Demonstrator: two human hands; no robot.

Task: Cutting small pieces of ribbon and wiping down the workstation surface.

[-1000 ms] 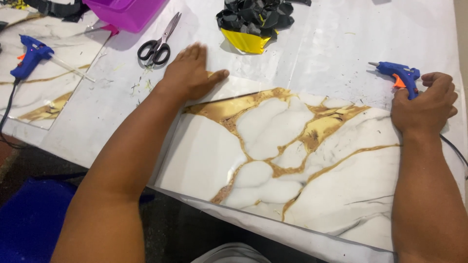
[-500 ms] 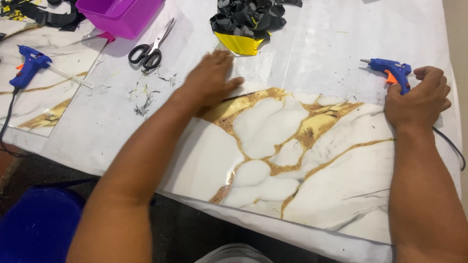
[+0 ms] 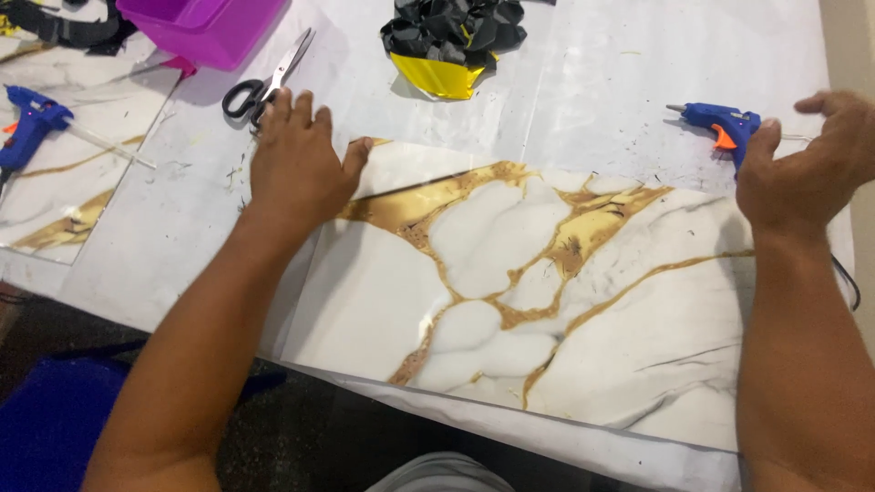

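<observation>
A large white marble-patterned sheet with gold veins (image 3: 547,301) lies flat on the white table (image 3: 592,82) in front of me. My left hand (image 3: 301,169) rests palm-down, fingers spread, on the sheet's far left corner. My right hand (image 3: 807,169) hovers at the sheet's far right corner with fingers loosely curled, holding nothing. Just beyond its fingers lies a blue glue gun (image 3: 720,123) with an orange trigger, its nozzle pointing left.
Black-handled scissors (image 3: 264,82) lie just past my left hand. A purple plastic bin (image 3: 205,27) stands at the back left. A black and gold crumpled bundle (image 3: 451,41) sits at the back centre. A second blue glue gun (image 3: 32,128) lies on another marble sheet (image 3: 64,191) at left.
My left hand slid toward the scissors along the sheet's far left corner. My right hand loosened and drew right, off the blue glue gun. The view shifted slightly.
</observation>
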